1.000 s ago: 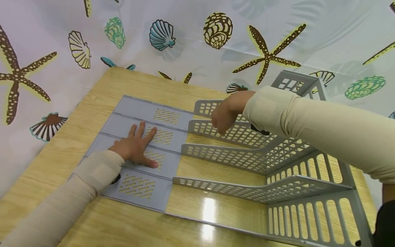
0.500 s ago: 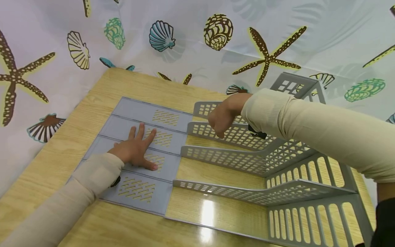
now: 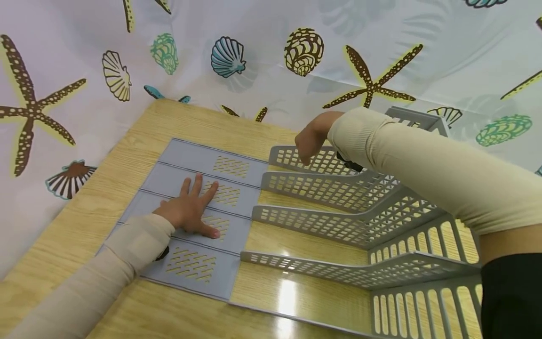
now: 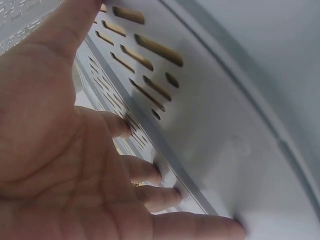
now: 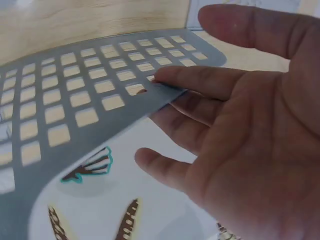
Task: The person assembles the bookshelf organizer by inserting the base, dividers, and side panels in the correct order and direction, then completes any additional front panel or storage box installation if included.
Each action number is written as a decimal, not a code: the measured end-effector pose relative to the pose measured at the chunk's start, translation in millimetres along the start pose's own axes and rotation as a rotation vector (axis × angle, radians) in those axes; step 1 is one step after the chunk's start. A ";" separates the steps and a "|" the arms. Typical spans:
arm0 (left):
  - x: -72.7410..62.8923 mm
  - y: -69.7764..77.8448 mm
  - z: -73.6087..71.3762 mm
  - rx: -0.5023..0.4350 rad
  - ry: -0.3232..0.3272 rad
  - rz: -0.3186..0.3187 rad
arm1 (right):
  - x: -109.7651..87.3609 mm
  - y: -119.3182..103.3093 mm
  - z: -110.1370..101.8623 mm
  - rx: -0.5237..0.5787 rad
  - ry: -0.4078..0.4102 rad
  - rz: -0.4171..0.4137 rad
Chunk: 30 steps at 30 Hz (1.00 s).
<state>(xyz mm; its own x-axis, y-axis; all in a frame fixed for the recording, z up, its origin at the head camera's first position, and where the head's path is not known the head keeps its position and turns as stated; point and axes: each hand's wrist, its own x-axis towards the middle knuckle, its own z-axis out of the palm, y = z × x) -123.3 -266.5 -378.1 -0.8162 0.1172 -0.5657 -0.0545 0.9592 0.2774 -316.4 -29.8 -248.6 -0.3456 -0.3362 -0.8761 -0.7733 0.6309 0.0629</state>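
Note:
A grey plastic file rack lies on the wooden table, its flat slotted panel to the left and several upright perforated dividers to the right. My left hand rests on the panel with its fingers spread, the fingertips touching the surface in the left wrist view. At the back, my right hand reaches to the top edge of the farthest divider. The right wrist view has the index fingertip against the divider's face and the other fingers beyond its edge, while the thumb stands apart from it.
Taller slotted side walls of the rack stand on the right, under my right forearm. The wooden table extends past the panel at the left and front. A white curtain with shells and starfish hangs behind the table.
My right hand has shifted from above the second divider back to the farthest one. The left hand keeps its place on the panel. The view has tilted slightly.

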 end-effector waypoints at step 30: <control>1.6 1.0 1.9 0.006 -0.005 -0.010 | -19.5 -65.9 3.7 -0.096 -0.081 -0.096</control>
<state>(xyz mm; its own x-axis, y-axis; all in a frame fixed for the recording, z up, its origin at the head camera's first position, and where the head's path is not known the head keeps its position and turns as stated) -123.5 -264.9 -380.3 -0.8128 0.1088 -0.5724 -0.0591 0.9619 0.2668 -256.7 -62.3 -237.4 -0.2267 -0.3322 -0.9156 -0.8495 0.5272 0.0190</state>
